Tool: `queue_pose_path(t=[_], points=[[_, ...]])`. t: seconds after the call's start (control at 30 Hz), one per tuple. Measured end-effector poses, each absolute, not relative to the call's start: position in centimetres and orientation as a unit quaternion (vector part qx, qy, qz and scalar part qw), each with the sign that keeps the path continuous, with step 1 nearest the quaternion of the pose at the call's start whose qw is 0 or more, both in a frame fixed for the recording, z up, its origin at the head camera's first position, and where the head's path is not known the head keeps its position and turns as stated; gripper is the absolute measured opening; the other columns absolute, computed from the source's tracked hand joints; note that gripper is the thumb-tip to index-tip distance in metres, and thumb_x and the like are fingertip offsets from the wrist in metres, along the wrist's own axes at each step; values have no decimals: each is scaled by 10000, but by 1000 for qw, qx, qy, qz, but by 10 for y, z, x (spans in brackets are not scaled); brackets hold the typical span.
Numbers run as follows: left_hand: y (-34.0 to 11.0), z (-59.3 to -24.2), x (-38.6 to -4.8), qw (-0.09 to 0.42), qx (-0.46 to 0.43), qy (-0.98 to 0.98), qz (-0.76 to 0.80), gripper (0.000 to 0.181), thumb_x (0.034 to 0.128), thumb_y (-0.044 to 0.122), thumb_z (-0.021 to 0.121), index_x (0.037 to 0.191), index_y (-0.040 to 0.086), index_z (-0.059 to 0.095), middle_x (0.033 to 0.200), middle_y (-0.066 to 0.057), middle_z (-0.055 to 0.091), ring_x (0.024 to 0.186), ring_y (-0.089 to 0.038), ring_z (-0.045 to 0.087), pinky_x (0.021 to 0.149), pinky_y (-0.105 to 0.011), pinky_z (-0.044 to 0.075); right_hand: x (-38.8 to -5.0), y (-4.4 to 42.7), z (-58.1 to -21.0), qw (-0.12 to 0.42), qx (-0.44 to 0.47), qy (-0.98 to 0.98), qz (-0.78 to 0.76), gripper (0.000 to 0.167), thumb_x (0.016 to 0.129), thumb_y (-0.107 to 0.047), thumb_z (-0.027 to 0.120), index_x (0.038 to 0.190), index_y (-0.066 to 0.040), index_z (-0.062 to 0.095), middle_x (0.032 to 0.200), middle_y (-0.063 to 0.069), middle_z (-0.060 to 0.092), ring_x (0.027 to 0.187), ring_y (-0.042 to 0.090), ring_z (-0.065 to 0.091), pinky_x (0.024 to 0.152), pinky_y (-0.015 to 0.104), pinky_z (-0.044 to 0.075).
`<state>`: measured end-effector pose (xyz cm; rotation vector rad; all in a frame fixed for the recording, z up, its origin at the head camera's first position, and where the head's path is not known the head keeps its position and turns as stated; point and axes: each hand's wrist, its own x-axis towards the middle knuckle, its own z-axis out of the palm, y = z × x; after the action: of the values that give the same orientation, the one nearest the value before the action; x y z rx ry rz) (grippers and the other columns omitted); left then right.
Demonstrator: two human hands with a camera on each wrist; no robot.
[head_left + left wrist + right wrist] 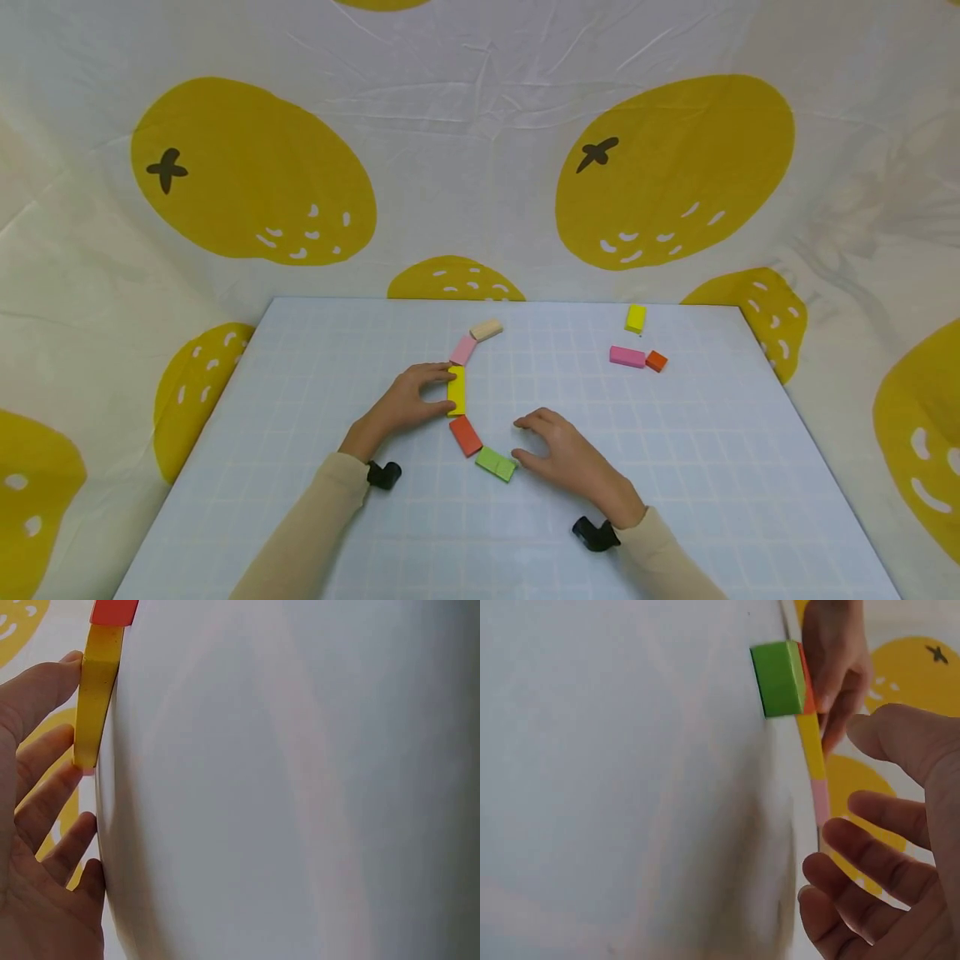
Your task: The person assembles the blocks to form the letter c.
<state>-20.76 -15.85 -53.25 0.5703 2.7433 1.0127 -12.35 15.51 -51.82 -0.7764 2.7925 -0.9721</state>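
A curved row of small blocks lies on the table. From far to near come a pale wooden block, a pink block, a yellow block, a red block and green blocks that look like two side by side. My left hand touches the yellow block's left side, thumb near its close end and fingers near its far end. In the left wrist view the thumb and fingertips meet the yellow block. My right hand hovers beside the green blocks, fingers apart and holding nothing.
Toward the back right lie another yellow block, a magenta block and an orange block, the last two touching or nearly so. The white gridded table ends at a patterned cloth behind.
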Motion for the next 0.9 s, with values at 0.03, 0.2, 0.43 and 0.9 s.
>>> queue_pose_path(t=[0.03,0.2,0.43,0.9], points=[[-158,-532,-207,81,190,918,339,554,895,349,810,1397,176,652,1542,-35,544,1457,-316,445,1210,-550,364,-125,159,-517,37,-248,913,-320,433,915,-299,793,1283,-98,685,1210,20,667,1118,177,647,1001,397,578],[-158,-532,-206,80,193,917,339,552,895,342,811,1395,168,653,1539,-38,547,1453,-318,451,1210,-549,364,-140,179,-515,14,-217,913,-345,450,910,-272,799,1294,-74,676,1243,52,664,1139,231,643,990,443,580],[-159,-532,-206,79,195,916,340,546,897,331,809,1392,159,655,1538,-36,548,1449,-320,453,1211,-548,361,-158,208,-514,-15,-157,923,-351,516,917,-293,786,1354,-62,639,1312,102,637,1159,294,626,938,485,600],[-158,-530,-207,83,194,917,339,551,901,331,803,1398,152,649,1542,-49,542,1453,-325,448,1215,-548,355,-191,250,-507,-32,-105,933,-342,562,948,-303,745,1413,-35,578,1372,193,606,1222,396,575,958,570,573]])
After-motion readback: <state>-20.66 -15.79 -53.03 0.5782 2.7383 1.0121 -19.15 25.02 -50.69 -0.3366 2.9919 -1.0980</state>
